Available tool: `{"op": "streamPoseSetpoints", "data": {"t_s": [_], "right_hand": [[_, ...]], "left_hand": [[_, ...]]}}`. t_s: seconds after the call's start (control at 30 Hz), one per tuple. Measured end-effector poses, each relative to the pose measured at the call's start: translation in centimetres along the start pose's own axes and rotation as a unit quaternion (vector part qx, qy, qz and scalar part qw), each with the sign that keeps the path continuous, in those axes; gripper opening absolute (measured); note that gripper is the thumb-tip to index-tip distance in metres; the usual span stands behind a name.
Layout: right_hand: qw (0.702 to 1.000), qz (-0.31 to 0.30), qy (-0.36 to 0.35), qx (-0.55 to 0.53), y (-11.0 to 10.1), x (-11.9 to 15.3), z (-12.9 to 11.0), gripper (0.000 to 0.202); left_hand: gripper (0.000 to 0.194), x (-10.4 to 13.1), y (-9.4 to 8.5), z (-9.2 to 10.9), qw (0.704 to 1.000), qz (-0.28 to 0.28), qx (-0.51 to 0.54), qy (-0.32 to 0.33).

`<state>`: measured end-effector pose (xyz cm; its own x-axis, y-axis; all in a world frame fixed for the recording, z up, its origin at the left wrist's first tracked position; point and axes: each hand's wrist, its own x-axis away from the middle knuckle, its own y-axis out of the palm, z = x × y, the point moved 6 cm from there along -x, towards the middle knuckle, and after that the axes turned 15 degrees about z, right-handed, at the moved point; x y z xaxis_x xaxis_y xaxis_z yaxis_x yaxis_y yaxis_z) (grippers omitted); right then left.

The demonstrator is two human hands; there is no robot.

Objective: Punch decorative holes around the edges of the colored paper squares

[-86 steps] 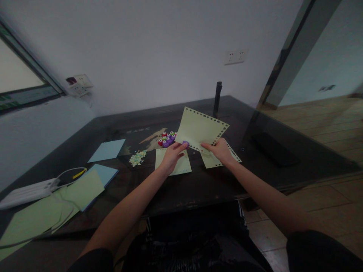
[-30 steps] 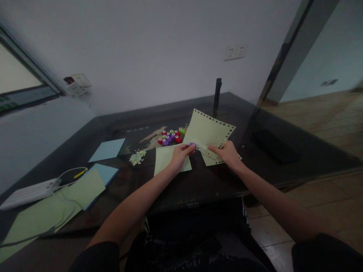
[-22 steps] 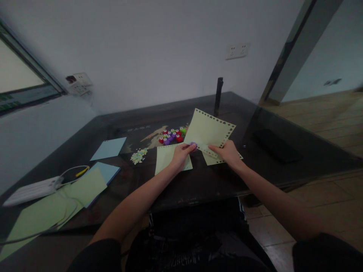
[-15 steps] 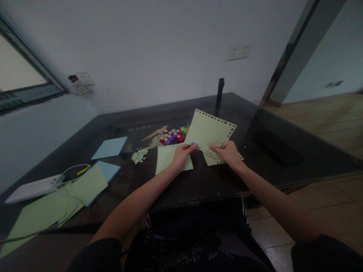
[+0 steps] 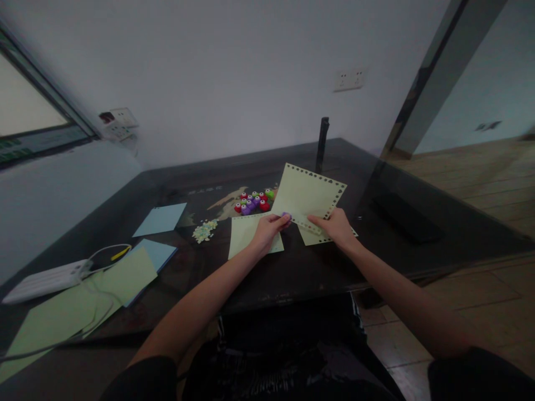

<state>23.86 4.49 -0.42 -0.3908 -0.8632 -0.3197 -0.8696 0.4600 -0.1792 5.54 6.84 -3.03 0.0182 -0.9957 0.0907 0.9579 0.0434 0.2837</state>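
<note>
A pale green sheet (image 5: 307, 192) with small holes punched along its edges is raised above the table between my hands. My left hand (image 5: 267, 231) is closed on a small purple punch (image 5: 286, 216) at the sheet's lower left edge. The fingers of my right hand (image 5: 335, 225) pinch the sheet near its lower right. Under my left hand lies another punched green sheet (image 5: 243, 234), and a further sheet (image 5: 311, 236) lies partly hidden below the raised one. Several red, purple and green punches (image 5: 253, 202) stand in a cluster behind.
Small paper cutouts (image 5: 204, 230) form a pile left of the sheets. Farther left lie a blue sheet (image 5: 161, 219), stacked green sheets (image 5: 62, 312), a white power strip (image 5: 48, 280) and cables. A black upright object (image 5: 322, 143) stands behind; a dark flat object (image 5: 407, 218) lies right.
The whole view has shifted slightly. Both hands keep their grip, and the raised sheet stays in nearly the same position.
</note>
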Motion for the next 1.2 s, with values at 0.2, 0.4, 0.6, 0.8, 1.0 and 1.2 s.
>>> {"op": "streamPoseSetpoints", "data": {"t_s": [0.2,0.4,0.6,0.8,1.0,1.2], "right_hand": [[1.0,0.002,-0.002,-0.003,0.1,-0.1,0.2,0.031],[1.0,0.007,0.01,0.0,0.0,-0.1,0.3,0.031],[1.0,0.018,0.006,-0.012,-0.2,-0.2,-0.1,0.029],[1.0,0.017,-0.001,-0.016,-0.4,-0.4,0.0,0.031],[1.0,0.024,-0.001,-0.007,-0.5,-0.5,0.3,0.032],[1.0,0.03,0.002,-0.01,-0.6,-0.8,1.1,0.035]], "left_hand": [[0.031,0.3,0.1,0.2,1.0,-0.003,0.002,-0.019],[0.028,0.3,0.0,0.3,0.999,-0.021,-0.005,-0.031],[0.023,0.3,0.0,0.4,0.997,-0.051,-0.009,-0.051],[0.02,0.5,0.0,0.7,0.996,-0.071,-0.025,-0.056],[0.016,0.6,0.1,0.9,0.995,-0.077,-0.025,-0.053],[0.02,0.7,0.2,0.9,0.997,-0.069,-0.016,-0.042]]}}
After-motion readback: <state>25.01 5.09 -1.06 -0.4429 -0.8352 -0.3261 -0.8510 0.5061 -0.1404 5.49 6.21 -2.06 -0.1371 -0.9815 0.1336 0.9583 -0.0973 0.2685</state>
